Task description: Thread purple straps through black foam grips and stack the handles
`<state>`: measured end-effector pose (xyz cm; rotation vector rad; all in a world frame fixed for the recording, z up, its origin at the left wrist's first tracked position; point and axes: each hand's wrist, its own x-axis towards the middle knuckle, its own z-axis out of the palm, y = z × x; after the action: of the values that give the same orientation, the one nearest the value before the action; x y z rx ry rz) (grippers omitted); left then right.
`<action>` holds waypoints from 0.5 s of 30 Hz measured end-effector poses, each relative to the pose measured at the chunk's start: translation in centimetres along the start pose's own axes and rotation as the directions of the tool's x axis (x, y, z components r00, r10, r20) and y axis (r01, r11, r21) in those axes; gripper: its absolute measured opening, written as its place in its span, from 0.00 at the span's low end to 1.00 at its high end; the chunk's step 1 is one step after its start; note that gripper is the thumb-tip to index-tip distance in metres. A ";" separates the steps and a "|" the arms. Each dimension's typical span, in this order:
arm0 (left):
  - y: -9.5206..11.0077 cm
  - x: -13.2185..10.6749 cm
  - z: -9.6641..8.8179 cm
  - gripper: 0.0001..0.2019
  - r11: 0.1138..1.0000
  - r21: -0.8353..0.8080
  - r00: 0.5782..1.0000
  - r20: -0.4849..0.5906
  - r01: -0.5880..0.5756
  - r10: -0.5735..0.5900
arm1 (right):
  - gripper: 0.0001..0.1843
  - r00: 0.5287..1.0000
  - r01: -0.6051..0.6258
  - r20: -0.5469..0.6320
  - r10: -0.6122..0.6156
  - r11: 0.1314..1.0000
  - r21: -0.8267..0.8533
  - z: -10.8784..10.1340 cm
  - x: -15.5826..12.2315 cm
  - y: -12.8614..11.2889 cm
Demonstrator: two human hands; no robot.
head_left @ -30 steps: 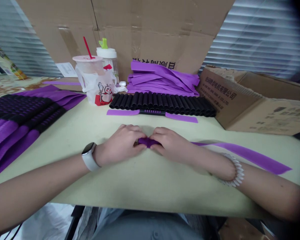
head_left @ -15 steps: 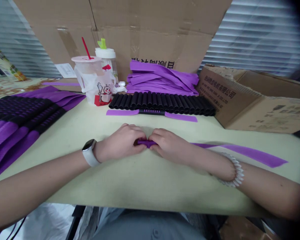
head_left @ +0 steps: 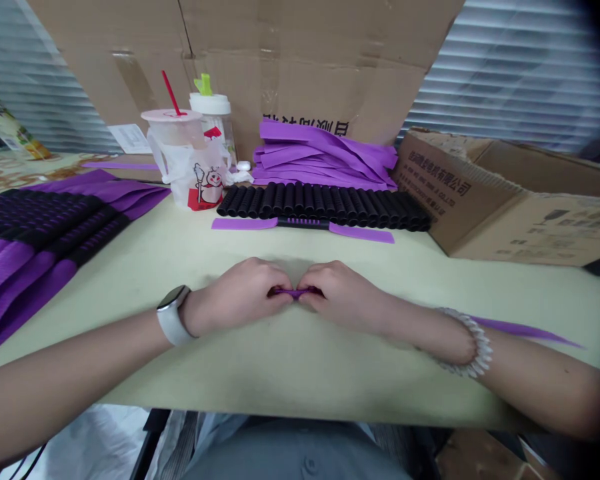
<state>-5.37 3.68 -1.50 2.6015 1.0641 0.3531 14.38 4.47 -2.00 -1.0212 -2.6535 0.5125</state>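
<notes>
Both hands meet over the middle of the table, pinching a purple strip [head_left: 295, 293] between them. My left hand [head_left: 253, 288], below a wrist with a watch, is closed on its left end. Close beside it, my right hand [head_left: 337, 292] grips the same strip, whose tail shows beyond my right forearm. Just past the hands lies a purple strip threaded through a slotted black tube [head_left: 303, 223]. Behind that stands a row of black tubes [head_left: 325, 202]. Fingers hide most of the held part.
Purple strips [head_left: 325, 157] are piled behind the tubes. At left lie several strips with black tubes on them [head_left: 45, 227]. A cup with a red straw [head_left: 183, 160] and a bottle [head_left: 215, 110] stand at the back. An open cardboard box [head_left: 480, 200] is at right.
The strip between my fingers has turned narrower and more edge-on. My hands have shifted slightly toward me, and the strip's tail at right has twisted and dropped lower.
</notes>
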 end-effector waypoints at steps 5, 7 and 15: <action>0.3 -0.1 -0.7 0.13 0.945 -0.258 0.977 0.129 0.199 -0.171 | 0.10 0.984 -0.143 0.137 0.110 0.957 0.254 -1.5 0.3 -0.2; 0.1 -0.1 -1.0 0.14 0.890 -0.370 0.957 0.209 0.267 -0.201 | 0.08 0.958 -0.246 0.229 0.173 0.906 0.345 -2.0 0.4 -0.1; 0.3 -0.1 -1.6 0.13 0.770 -0.504 0.902 0.378 0.391 -0.210 | 0.05 0.886 -0.381 0.429 0.175 0.802 0.460 -2.6 0.7 0.4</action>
<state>-5.82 3.72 0.08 1.8349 1.0480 0.1518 15.02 5.84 0.26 -1.2266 -2.3923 1.5519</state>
